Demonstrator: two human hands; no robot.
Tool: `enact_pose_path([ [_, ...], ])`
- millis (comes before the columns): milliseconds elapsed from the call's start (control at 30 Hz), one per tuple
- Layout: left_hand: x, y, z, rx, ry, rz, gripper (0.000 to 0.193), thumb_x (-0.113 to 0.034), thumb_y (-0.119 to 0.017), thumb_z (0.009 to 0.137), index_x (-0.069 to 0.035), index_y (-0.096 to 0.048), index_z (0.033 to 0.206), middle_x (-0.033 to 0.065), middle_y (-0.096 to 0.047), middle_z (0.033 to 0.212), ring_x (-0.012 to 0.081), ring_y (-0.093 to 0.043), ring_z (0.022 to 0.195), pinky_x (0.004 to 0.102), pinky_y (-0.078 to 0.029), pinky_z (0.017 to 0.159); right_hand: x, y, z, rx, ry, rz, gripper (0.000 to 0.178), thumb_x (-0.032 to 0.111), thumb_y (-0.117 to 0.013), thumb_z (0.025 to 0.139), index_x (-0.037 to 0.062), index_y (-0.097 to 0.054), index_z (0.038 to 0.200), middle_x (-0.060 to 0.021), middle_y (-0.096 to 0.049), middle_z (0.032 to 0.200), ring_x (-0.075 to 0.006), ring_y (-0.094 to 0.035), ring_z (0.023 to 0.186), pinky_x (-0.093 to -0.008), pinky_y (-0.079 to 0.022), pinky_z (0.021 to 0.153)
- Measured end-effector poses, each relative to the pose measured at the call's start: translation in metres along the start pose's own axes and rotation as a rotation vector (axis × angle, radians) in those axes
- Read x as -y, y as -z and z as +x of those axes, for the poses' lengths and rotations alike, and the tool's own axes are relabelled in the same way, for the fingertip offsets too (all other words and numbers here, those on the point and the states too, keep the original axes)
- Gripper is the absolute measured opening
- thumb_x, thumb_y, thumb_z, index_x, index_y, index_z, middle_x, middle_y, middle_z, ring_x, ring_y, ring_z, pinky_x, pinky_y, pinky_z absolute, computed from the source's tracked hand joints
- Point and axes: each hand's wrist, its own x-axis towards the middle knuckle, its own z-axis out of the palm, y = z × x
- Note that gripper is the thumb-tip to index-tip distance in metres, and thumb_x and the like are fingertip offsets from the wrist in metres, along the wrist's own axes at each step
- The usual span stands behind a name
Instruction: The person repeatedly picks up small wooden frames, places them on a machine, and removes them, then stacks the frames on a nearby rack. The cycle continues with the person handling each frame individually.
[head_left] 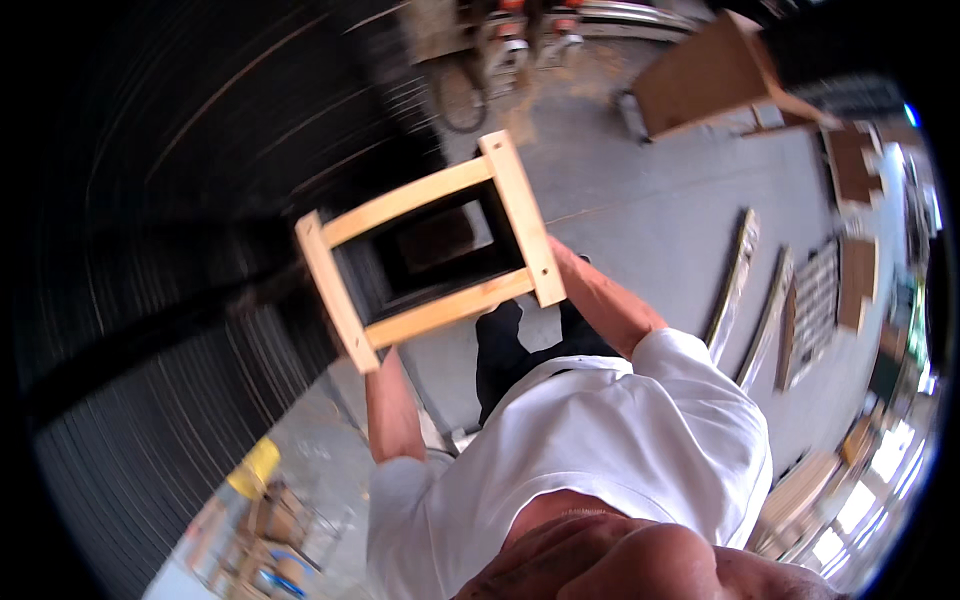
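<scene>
Grey floor (pixel 640 190) spreads around you. Your pale wooden frame (pixel 522 220), tilted, with dark space showing through its opening, is where both forearms end. Your right forearm (pixel 610 300) goes behind its right side, your left forearm (pixel 392 410) behind its lower left corner; the frame hides each hand, so you cannot tell how either grips. Left of your left hand stands a dark, finely lined surface (pixel 200 150); nearer your body on that side is a yellow object (pixel 255 467). Right of your right hand, long strips (pixel 737 285) lie near a slatted stack (pixel 812 310); farther forward is a brown box-like piece (pixel 700 75).
</scene>
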Motion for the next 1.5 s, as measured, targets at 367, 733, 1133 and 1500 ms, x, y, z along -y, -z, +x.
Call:
enact_pose_path([
  [367, 0.064, -0.152, -0.115, 0.265, 0.101, 0.347, 0.048, -0.044, -0.043, 0.096, -0.012, -0.048, 0.132, 0.0081, -0.052, 0.133, 0.0241, -0.049, 0.122, 0.042, -0.041, 0.103, 0.109, 0.121, -0.179, -0.274, 0.162, 0.039, 0.074, 0.071, -0.03, 0.091, 0.0136, -0.053, 0.133, 0.0007, -0.057, 0.109, -0.0091, -0.049, 0.092, -0.0258, -0.041, 0.082],
  [733, 0.285, -0.465, -0.224, 0.627, 0.226, 0.593, 0.048, -0.044, -0.043, 0.097, -0.012, -0.048, 0.132, 0.0083, -0.051, 0.133, 0.0239, -0.049, 0.122, 0.0418, -0.041, 0.103, 0.29, 0.34, -0.409, -0.684, 0.408, 0.306, 0.068, 0.067, -0.038, 0.09, 0.0127, -0.056, 0.127, -0.0016, -0.059, 0.099, -0.0099, -0.052, 0.084, -0.0246, -0.042, 0.07],
  [1133, 0.536, -0.836, -0.338, 1.172, 0.469, 0.779, 0.047, -0.043, -0.042, 0.098, -0.012, -0.047, 0.133, 0.0085, -0.051, 0.133, 0.0236, -0.049, 0.122, 0.0415, -0.041, 0.103, 0.467, 0.534, -0.529, -0.946, 0.722, 0.334, 0.067, 0.062, -0.047, 0.088, 0.0079, -0.054, 0.127, -0.0049, -0.058, 0.105, -0.0127, -0.053, 0.091, -0.0286, -0.043, 0.078],
  [1500, 0.663, -1.132, -0.501, 1.852, 0.511, 0.88, 0.055, -0.043, -0.05, 0.094, -0.003, -0.049, 0.131, 0.012, -0.059, 0.123, 0.0233, -0.059, 0.111, 0.037, -0.053, 0.089, 0.647, 0.675, -0.646, -1.075, 0.93, 0.216, 0.067, 0.057, -0.056, 0.087, 0.0035, -0.053, 0.126, -0.008, -0.058, 0.11, -0.0152, -0.054, 0.097, -0.0324, -0.043, 0.085],
])
